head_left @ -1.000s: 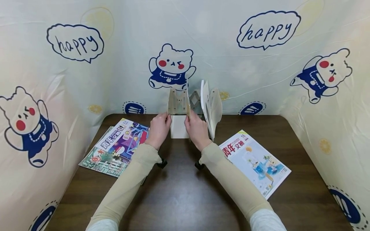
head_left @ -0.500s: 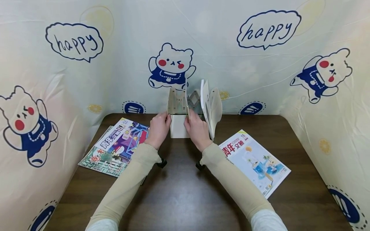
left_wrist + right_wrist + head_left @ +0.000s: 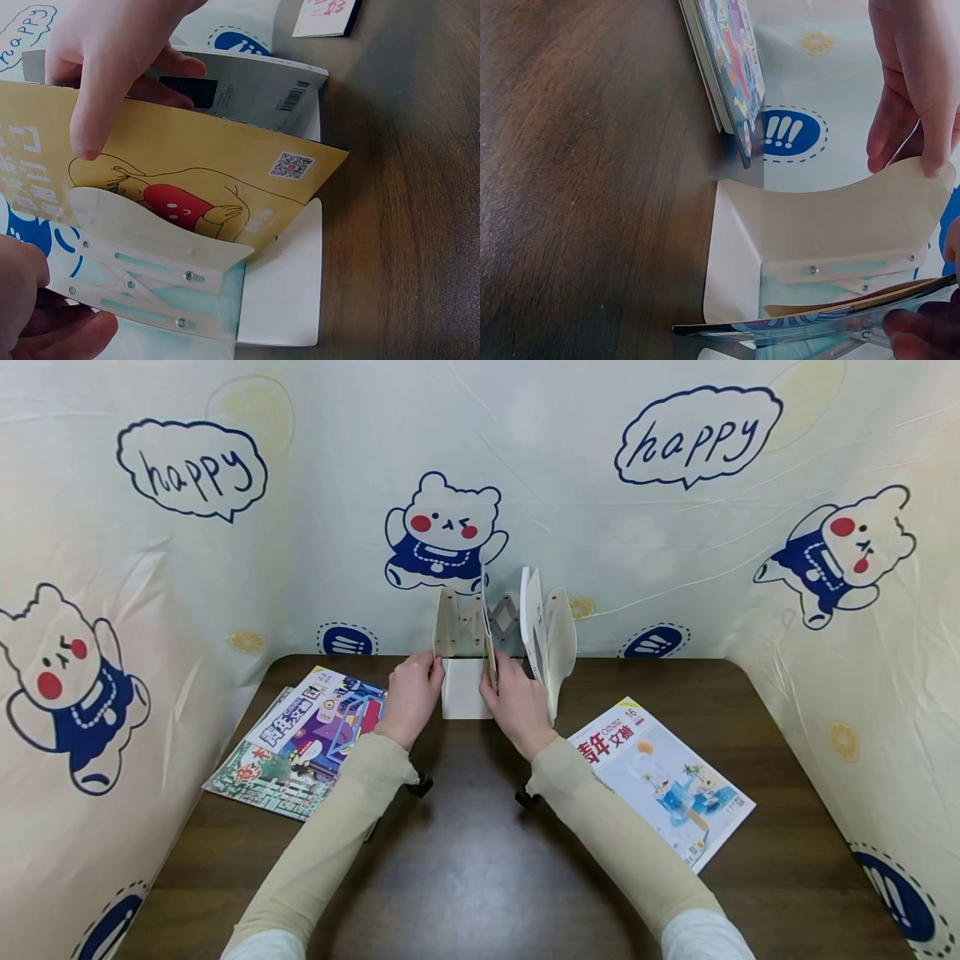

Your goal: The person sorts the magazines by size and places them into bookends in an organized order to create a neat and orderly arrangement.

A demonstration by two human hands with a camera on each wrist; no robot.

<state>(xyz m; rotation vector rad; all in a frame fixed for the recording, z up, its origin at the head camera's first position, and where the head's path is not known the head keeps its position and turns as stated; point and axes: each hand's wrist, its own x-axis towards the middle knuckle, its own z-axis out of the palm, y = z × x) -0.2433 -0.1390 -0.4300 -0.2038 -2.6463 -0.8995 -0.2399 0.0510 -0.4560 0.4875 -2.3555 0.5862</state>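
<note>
A cream expandable book rack (image 3: 465, 692) with scissor-like links stands at the back of the table. My left hand (image 3: 411, 697) pinches its left end panel (image 3: 832, 221) near the top edge. In the rack stands a thin magazine with a yellow cover (image 3: 262, 169), slightly tilted. My right hand (image 3: 517, 702) grips this magazine, thumb on the yellow cover and fingers on its other side, as the left wrist view shows. A grey-backed book (image 3: 259, 97) stands farther right in the rack, leaning on the right end panel (image 3: 561, 639).
To the left lies a pair of overlapping magazines (image 3: 322, 735), with colourful covers. Another magazine (image 3: 671, 789), mostly pale blue, lies flat at the right beside the right forearm. A printed cloth (image 3: 585, 518) hangs behind and around the brown table (image 3: 465, 860).
My right hand has shifted slightly right and toward the front, and the magazine's lower front edge has come with it. The left hand keeps its place on the rack.
</note>
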